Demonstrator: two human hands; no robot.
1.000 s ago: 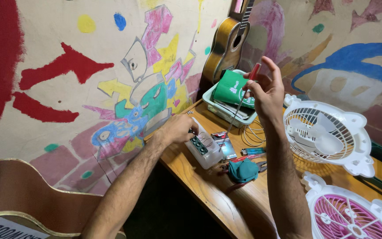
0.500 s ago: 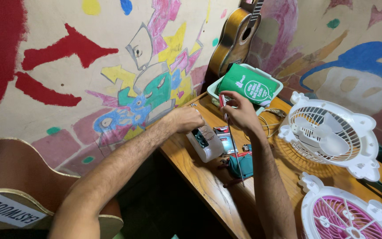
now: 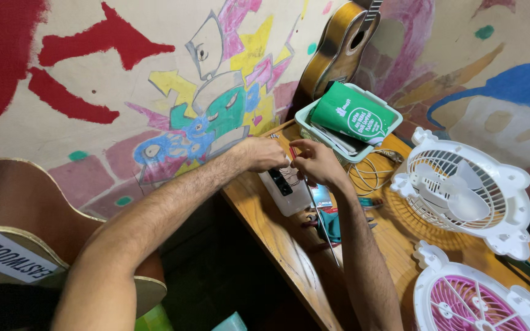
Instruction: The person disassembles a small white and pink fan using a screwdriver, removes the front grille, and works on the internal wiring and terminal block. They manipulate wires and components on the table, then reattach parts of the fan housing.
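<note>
your left hand (image 3: 266, 153) and right hand (image 3: 315, 160) pinch thin wires over the small white box (image 3: 289, 191) at frame centre, both clenched. tug too hard and a wire could snap, or the box could slip off the table (image 3: 277, 239) edge.

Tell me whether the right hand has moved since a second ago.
Yes. The right hand has dropped from in front of the green packet down to the white box, meeting the left hand.
</note>
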